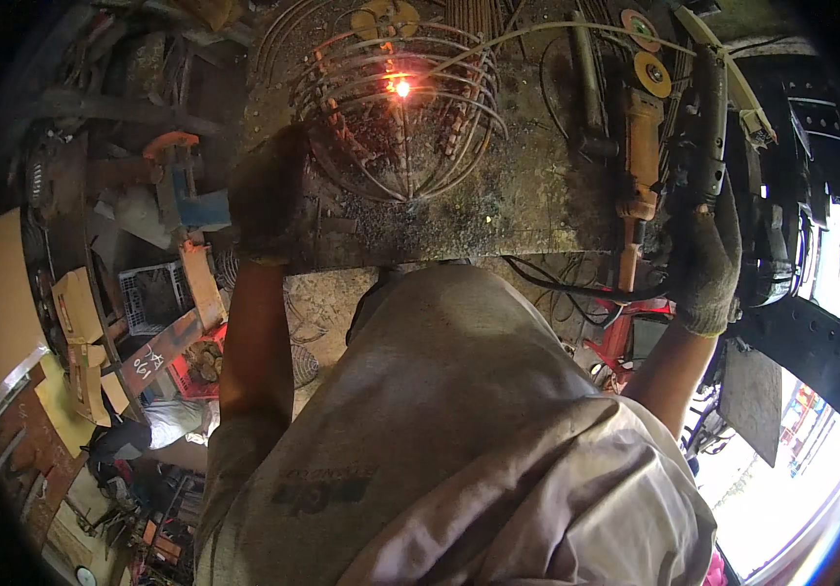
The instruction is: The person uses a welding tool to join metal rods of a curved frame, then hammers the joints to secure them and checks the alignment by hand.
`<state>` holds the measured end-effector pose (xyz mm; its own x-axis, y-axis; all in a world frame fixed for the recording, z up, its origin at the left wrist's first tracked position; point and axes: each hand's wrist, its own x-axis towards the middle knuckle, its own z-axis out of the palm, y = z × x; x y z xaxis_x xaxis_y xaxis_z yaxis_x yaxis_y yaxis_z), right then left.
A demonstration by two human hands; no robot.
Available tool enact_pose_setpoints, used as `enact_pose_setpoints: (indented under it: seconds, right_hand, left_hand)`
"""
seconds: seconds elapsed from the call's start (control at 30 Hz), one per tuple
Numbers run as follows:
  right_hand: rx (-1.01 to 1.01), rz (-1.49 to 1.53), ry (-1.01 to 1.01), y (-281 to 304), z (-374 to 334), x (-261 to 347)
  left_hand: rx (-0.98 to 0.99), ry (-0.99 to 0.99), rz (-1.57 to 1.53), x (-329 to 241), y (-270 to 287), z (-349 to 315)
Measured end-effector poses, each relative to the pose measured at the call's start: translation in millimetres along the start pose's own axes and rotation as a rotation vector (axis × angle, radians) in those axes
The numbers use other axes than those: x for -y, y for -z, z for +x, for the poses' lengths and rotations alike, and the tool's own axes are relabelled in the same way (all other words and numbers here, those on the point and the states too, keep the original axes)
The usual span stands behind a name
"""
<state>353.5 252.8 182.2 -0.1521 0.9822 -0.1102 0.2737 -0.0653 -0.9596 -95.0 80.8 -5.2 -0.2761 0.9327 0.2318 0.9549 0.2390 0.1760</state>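
Note:
On the worktable lies a rounded cage of bent metal rods [459, 181], with a bright glowing spot [402, 88] at its upper middle. My right hand [711, 259], in a grey knit glove, is closed around the lower end of a dark cylindrical welding electrode holder [708, 127]. A thin pale welding rod [557, 24] arcs from the holder's far end leftward to the glow. My left hand [269, 190], in a dark glove, is at the table's left edge beside the cage. Shadow hides its fingers, and whether it touches the cage is unclear.
An orange angle grinder [641, 146] lies between the cage and my right hand, near yellow [651, 74] and pink-green [640, 29] discs. Black cables [586, 290] hang by the worktable's front edge [440, 249]. Left are a plastic crate [153, 296] and a blue metal piece [203, 210].

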Motion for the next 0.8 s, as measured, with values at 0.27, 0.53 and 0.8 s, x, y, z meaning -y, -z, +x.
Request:
enact_pose_setpoints:
  seconds: [0.27,0.53,0.8]
  right_hand:
    - [-0.014,-0.102,-0.069,2.1,1.0,1.7]
    - [-0.031,-0.588,-0.1,30.6,20.7,-26.2]
    - [-0.062,-0.219,0.064,3.8,-0.9,-9.9]
  left_hand:
    - [-0.046,-0.011,-0.076,-6.4,3.8,-2.9]
    - [-0.047,-0.009,-0.102,-7.8,6.3,-3.6]
    - [-0.034,-0.011,-0.108,-6.5,2.2,-4.0]
